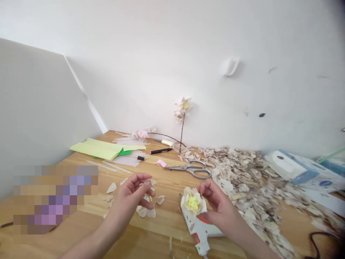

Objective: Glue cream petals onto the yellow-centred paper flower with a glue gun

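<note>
In the head view, the two hands are held apart above a honey-coloured wooden table. A cream paper flower with a yellow centre is gripped by the right hand, just above a white-and-red plastic hot glue gun. A small cream petal is pinched by the left hand, over scattered loose cream petals. Steel-bladed scissors lie beyond.

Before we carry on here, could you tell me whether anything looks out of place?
A heap of pale petal scraps sprawls over the right of the wooden table, up against a blue-and-white box, looking spilled rather than placed.
</note>
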`<state>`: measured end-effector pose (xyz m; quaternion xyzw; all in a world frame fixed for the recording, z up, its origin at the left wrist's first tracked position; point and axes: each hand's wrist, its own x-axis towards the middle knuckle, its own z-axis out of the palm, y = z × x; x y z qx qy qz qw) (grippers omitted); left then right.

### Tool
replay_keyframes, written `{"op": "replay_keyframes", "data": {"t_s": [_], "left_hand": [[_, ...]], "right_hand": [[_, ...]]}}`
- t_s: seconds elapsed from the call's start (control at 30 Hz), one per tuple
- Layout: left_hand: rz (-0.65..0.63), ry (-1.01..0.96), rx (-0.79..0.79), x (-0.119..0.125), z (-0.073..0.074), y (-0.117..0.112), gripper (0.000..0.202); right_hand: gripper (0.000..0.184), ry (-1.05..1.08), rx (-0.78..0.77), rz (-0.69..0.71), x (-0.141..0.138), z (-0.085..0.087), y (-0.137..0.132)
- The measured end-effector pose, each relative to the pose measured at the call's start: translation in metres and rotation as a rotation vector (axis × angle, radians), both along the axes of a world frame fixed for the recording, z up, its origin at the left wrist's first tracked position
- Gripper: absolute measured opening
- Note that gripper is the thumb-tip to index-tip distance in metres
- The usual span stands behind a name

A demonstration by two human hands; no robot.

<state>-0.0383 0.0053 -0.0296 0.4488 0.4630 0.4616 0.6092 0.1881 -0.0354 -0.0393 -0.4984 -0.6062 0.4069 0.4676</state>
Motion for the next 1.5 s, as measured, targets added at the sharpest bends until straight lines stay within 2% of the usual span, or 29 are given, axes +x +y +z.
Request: {"op": "replay_keyframes", "data": {"t_s": [0.2,0.37,0.6,0.87,1.03,1.2,1.33,1.5], "left_hand": [[-0.061,-0.040,0.149,0.025,0.030,0.007,0.020],[-0.142,-0.066,0.155,0.042,0.046,0.002,0.021],[-0.196,0.011,0.133,0.045,0.044,-0.001,0.023],[-0.229,0.017,0.128,0.045,0.037,0.002,0.021],[-0.233,0.050,0.139,0.044,0.034,0.004,0.023],[-0.240,0.027,0.142,0.046,0.034,0.003,0.026],[-0.243,0.024,0.135,0.047,0.032,0.002,0.020],[-0.238,0.001,0.077,0.052,0.027,0.001,0.019]], "right_hand": [[0.042,0.308,-0.061,0.128,0.018,0.003,0.004],[0.046,0.449,-0.086,0.136,0.024,0.001,0.001],[0.045,0.452,-0.162,0.193,0.025,-0.003,0.001],[0.041,0.309,-0.088,0.182,0.022,0.003,0.000],[0.029,0.271,-0.059,0.246,0.027,-0.004,0.000],[0.029,0.266,-0.077,0.254,0.030,-0.008,0.001],[0.032,0.234,-0.045,0.176,0.027,-0.004,0.001],[0.032,0.202,0.096,-0.091,0.020,-0.006,0.000]]}}
